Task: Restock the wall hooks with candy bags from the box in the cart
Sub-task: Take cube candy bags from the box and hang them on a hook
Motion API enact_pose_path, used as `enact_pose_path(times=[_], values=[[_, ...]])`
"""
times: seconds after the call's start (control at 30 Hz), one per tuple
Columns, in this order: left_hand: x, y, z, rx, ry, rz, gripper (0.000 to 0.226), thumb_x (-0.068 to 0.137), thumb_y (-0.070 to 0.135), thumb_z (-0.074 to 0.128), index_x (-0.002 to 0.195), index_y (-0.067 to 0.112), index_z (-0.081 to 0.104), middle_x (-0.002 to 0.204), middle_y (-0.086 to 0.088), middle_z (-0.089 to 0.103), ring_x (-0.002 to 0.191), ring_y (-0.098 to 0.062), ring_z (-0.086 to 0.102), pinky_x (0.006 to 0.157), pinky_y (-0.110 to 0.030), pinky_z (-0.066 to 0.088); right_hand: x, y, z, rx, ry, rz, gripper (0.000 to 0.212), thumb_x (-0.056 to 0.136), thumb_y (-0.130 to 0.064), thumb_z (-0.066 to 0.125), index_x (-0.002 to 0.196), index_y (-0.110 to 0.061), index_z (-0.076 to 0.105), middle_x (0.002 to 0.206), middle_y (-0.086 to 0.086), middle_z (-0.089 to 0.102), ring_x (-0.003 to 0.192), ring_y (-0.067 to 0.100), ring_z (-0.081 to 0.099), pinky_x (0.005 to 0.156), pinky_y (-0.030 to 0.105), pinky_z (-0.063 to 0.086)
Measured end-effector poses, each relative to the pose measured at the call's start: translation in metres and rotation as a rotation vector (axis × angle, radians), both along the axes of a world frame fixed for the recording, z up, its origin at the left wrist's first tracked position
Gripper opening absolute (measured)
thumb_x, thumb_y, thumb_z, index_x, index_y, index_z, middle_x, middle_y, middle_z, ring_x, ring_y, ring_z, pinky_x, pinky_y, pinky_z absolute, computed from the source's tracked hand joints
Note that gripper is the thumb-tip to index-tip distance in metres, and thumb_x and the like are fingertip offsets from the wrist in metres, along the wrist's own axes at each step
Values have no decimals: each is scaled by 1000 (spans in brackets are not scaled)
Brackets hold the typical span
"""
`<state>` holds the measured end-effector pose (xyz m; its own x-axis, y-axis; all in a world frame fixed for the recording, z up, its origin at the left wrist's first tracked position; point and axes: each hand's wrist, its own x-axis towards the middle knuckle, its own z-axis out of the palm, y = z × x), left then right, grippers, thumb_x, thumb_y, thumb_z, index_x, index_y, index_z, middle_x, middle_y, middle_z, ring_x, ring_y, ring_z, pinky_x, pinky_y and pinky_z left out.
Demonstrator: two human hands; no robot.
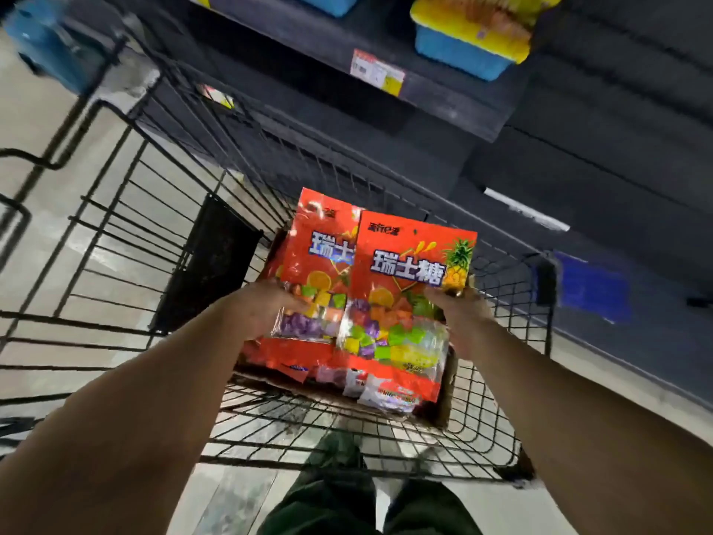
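Two red candy bags with coloured cubes showing through clear windows are held up over the box in the cart. My left hand (266, 307) grips the left candy bag (322, 260) at its lower left edge. My right hand (461, 314) grips the right candy bag (405, 295) at its right side; this bag overlaps the left one. Below them the cardboard box (443, 403) holds more red bags (293, 357) lying flat. The box stands in the black wire cart (154, 241). No wall hooks are in view.
Dark shelving (424, 94) rises just beyond the cart, with a price tag (376, 71) on its edge and blue and yellow packs (470, 36) above. A black panel (208, 260) leans inside the cart at left. Pale floor lies to the left; my legs (347, 496) are below.
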<state>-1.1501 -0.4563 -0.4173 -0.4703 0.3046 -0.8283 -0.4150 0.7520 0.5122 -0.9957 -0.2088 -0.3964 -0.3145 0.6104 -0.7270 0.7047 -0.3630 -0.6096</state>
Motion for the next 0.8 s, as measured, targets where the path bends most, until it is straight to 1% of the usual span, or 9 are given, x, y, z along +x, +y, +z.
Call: enact_pose_path(times=[0.1, 0.13, 0.2, 0.27, 0.4, 0.5, 0.6, 0.67, 0.8], values=[[11, 29, 31, 89, 36, 35, 12, 101, 10, 53, 92, 9, 61, 67, -5, 65, 44, 3, 59, 56, -12, 50, 21, 23, 28, -49, 101, -7, 43, 59, -47, 91, 80, -18, 68, 79, 2, 73, 78, 22, 70, 81, 40, 58], [15, 40, 41, 122, 12, 65, 14, 102, 15, 53, 91, 9, 60, 59, -1, 62, 44, 4, 58, 59, -9, 52, 30, 33, 36, -73, 139, -15, 63, 43, -56, 93, 86, -15, 71, 85, 4, 76, 84, 28, 73, 85, 51, 58], [27, 69, 64, 219, -51, 153, 30, 85, 35, 78, 94, 7, 71, 74, -6, 71, 82, -9, 68, 100, -29, 53, 54, 58, 46, -91, 255, -87, 76, 41, -51, 92, 102, -10, 72, 93, 8, 77, 88, 32, 74, 84, 57, 57], [38, 104, 71, 323, -15, 137, 57, 64, 42, 91, 107, 8, 76, 105, -8, 76, 104, -22, 67, 106, -45, 48, 82, 82, 75, -73, 312, -157, 50, 66, -32, 88, 106, -6, 70, 90, 7, 77, 81, 27, 75, 79, 48, 60], [104, 196, 117, 443, 16, 20, 16, 95, 0, 60, 100, 14, 68, 71, 5, 75, 64, -13, 70, 58, -23, 56, 167, 146, 115, 66, 409, -266, 15, 89, -16, 71, 101, -7, 68, 92, 6, 73, 67, 14, 70, 58, 27, 58], [173, 274, 138, 540, 21, -56, 23, 98, -7, 51, 97, 10, 66, 66, 4, 75, 53, -7, 70, 52, -22, 59, 250, 196, 139, 118, 461, -321, 20, 92, -14, 68, 109, -4, 67, 95, 13, 72, 63, 19, 71, 57, 36, 62], [249, 354, 161, 592, 47, -153, 18, 96, -5, 56, 102, 7, 69, 81, -4, 79, 60, -12, 73, 60, -27, 62, 346, 243, 161, 189, 473, -400, 14, 91, -18, 69, 101, -8, 70, 104, 20, 73, 90, 35, 72, 84, 60, 56], [302, 404, 175, 620, 39, -189, 13, 95, 2, 61, 101, 8, 70, 80, -6, 78, 60, -15, 74, 58, -30, 62, 411, 269, 174, 278, 486, -505, 15, 92, -19, 68, 103, -9, 70, 93, 12, 76, 85, 29, 73, 82, 46, 60], [406, 491, 199, 689, -13, -247, 16, 93, 17, 69, 106, 7, 72, 90, -8, 76, 66, -19, 74, 68, -40, 62, 528, 306, 204, 384, 540, -700, 15, 96, -15, 62, 108, -6, 65, 69, -4, 73, 53, 2, 67, 47, 11, 48]])
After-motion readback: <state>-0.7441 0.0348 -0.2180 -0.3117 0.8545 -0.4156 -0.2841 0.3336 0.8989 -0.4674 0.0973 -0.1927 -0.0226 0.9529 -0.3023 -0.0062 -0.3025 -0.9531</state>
